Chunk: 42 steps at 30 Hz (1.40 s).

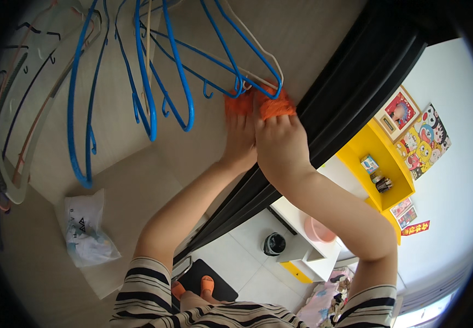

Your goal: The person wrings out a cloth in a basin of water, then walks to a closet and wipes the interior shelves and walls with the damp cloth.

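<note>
Both my arms reach up into a pale wardrobe interior (203, 24). My left hand (239, 137) and my right hand (280, 137) are side by side, each on a piece of orange cloth (278, 107) that covers the fingertips. The exact grip is hidden by the cloth. Just in front of the cloth hang the lower ends of a blue clothes hanger (276, 93) and a white one. More blue hangers (151, 123) hang to the left, unfilled.
Several other hangers (15, 192) crowd the far left. A clear plastic bag (91, 233) bearing writing lies below them. A dark door-frame edge (330, 110) runs diagonally on my right. My feet in orange slippers (207, 283) stand on a black step (224, 283). Beyond are a bin (274, 244) and yellow shelf (396, 184).
</note>
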{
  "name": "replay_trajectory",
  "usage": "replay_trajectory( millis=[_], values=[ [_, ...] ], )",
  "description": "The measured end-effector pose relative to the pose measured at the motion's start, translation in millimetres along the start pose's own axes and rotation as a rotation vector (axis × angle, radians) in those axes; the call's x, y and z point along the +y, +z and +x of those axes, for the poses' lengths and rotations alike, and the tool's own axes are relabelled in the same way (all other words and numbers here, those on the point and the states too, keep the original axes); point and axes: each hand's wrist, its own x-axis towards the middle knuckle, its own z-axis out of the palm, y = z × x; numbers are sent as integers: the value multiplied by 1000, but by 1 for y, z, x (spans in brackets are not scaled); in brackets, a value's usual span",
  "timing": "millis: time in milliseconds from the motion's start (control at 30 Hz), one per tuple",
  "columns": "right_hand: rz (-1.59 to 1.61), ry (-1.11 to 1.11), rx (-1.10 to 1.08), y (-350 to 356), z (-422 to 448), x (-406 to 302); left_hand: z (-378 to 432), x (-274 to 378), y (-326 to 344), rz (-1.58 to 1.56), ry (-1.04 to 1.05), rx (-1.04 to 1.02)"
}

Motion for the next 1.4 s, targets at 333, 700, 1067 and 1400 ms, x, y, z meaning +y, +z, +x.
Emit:
replay_trajectory(
  millis=[333,700,1067,1400],
  values=[
    [567,278,605,38,44,-69,30,-54,-17,-210,108,116],
    [693,191,414,82,24,-107,-33,-64,-5,-454,-295,-44],
    [768,93,198,113,-32,-150,-134,-83,8,-254,-457,-242],
    [1004,121,359,77,11,-102,-40,-53,-11,-297,-239,-35]
  ],
)
